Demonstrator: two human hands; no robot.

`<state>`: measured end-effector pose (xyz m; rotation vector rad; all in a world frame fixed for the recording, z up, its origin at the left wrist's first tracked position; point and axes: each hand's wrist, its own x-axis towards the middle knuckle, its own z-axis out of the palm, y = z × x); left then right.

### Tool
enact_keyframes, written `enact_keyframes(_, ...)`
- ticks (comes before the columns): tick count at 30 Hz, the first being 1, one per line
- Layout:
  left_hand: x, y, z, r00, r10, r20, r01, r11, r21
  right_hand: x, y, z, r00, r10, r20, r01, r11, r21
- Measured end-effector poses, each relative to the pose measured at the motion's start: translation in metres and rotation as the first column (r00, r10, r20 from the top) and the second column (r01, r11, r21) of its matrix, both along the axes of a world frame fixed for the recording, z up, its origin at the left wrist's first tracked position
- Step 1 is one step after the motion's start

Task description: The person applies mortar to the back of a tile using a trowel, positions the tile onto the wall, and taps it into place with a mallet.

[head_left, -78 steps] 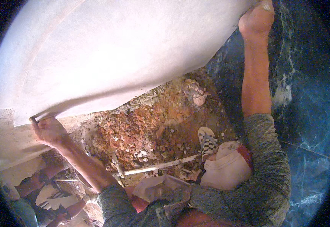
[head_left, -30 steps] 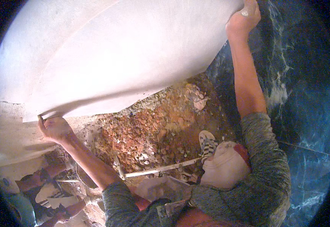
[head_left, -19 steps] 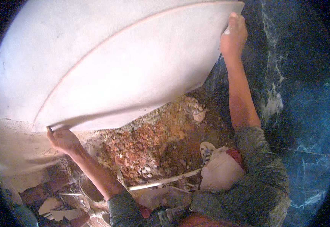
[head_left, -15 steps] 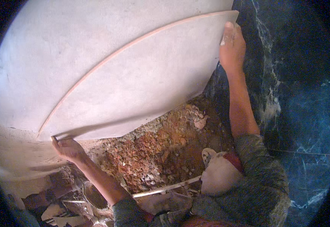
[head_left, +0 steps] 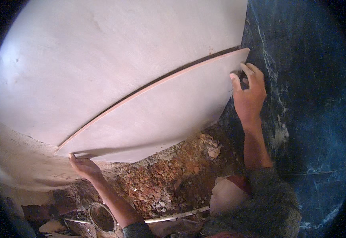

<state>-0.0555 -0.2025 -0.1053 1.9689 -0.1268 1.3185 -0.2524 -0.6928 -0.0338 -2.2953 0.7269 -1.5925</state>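
A white cut tile piece point(head_left: 161, 115), with an arched pinkish edge along the top, lies against a larger white panel point(head_left: 113, 55). My left hand point(head_left: 85, 166) pinches its lower left end between thumb and fingers. My right hand point(head_left: 248, 91) is at the right end, fingers bent and loosely spread, the thumb and fingertips on the edge of the piece. A dark shadowed gap shows along the arch, between piece and panel.
A dark blue marbled surface point(head_left: 316, 111) fills the right. Below lie reddish rubble point(head_left: 161, 170), a pale pipe point(head_left: 177, 217), a round dirty container point(head_left: 101, 217) and broken fragments at lower left. A pale, red-edged shape point(head_left: 226, 196) beside my right arm is unclear.
The piece and both hands have moved down in the view, uncovering more white panel and the arched edge. My right hand has loosened and spread its fingers at the edge.
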Motion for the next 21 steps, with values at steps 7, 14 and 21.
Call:
enact_keyframes(7,-0.005,-0.029,0.016,0.855,-0.518,0.031,0.352,0.535,-0.768,0.015,0.002,0.025,0.964,0.219,0.148,-0.178,0.953,-0.247)
enact_keyframes(14,0.014,0.005,-0.017,0.863,-0.504,0.041,0.403,0.638,-0.656,0.037,0.011,0.022,0.957,0.244,0.157,-0.186,0.932,-0.312)
enact_keyframes(21,0.017,0.003,-0.02,0.869,-0.494,0.035,0.372,0.606,-0.703,0.048,0.006,0.018,0.969,0.21,0.13,-0.143,0.906,-0.397)
